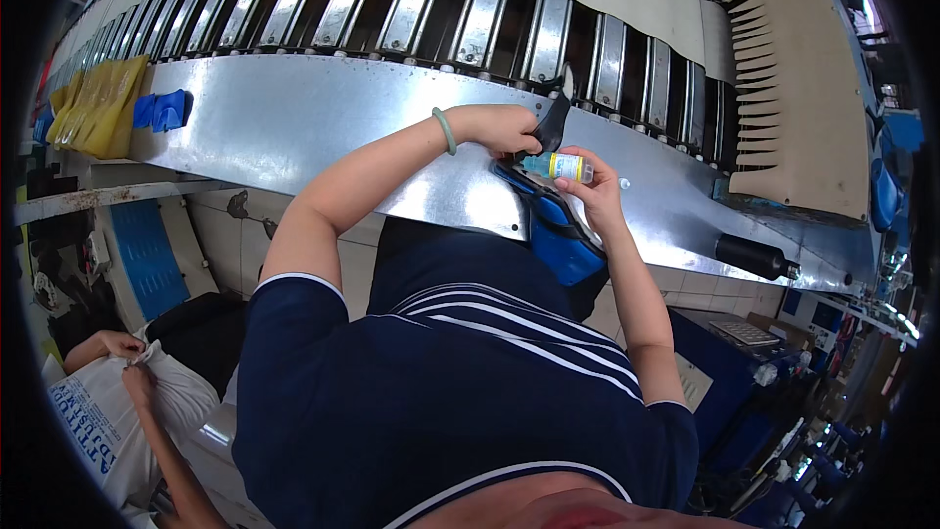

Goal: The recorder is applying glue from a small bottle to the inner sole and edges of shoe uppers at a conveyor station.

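Note:
My left hand [504, 127], with a pale green bangle at its wrist, is closed beside a dark curved piece [554, 120] with a pale tip and appears to grip its lower end. In my right hand [599, 191] is a small clear bottle [568, 168] with a yellow and white label, lying almost level between thumb and fingers. A teal part shows at the bottle's left end, close to my left fingers. Just below both hands, a blue and black bag-like item [568, 250] hangs over the near edge of the metal ledge [392, 118].
Beyond the ledge runs a row of metal slats [411, 15]. A black cylinder [754, 257] lies on the ledge at right, near a fringed tan sheet [793, 88]. Yellow gloves [108, 103] and a blue piece [162, 111] are at left. Another person [137, 402] is at lower left.

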